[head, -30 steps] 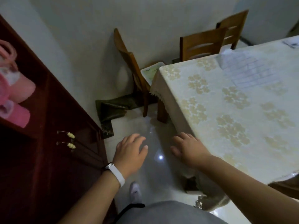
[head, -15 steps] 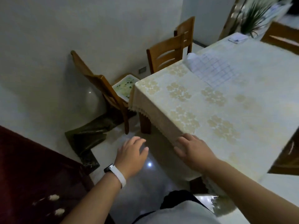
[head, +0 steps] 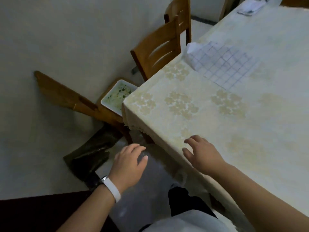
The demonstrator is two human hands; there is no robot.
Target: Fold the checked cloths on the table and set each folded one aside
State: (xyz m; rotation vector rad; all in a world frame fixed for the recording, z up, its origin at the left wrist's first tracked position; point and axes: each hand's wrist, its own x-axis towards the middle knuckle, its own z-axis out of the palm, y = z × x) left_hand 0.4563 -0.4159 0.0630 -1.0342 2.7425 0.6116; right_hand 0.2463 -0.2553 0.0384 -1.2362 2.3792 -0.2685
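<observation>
Nearest, at the bottom left, is the dark top of a cabinet (head: pixel 33 213). The left hand (head: pixel 129 163), with a white wristband (head: pixel 112 190) on its wrist, hangs palm down over the shiny floor, just off the table's near edge. Its fingers are loosely bent, close together, and hold nothing. The right hand (head: pixel 202 153) reaches over the near edge of the table (head: pixel 209 118), which is covered in a pale flowered tablecloth. This hand is also palm down, with fingers relaxed, a little spread and gripping nothing; whether they touch the tablecloth cannot be told. On the floor beyond the left hand lies a dark, glossy bag (head: pixel 90 154), against the wall. Past it a tilted chair (head: pixel 66 96) leans its back on the wall by the table's corner, and on its seat sits a white dish (head: pixel 117 96) with green specks, partly hidden under the table corner. Farther along the table's left side stands an upright chair (head: pixel 157 51), pushed in, with a second chair (head: pixel 182 12) behind it. The cloth (head: pixel 222 64), white with a blue check, lies spread flat on the table near that left edge, just beside the upright chair and well apart from both hands; its corner nearest the chair is rumpled up. At the far end of the table rests a blurred white paper (head: pixel 249 7).
</observation>
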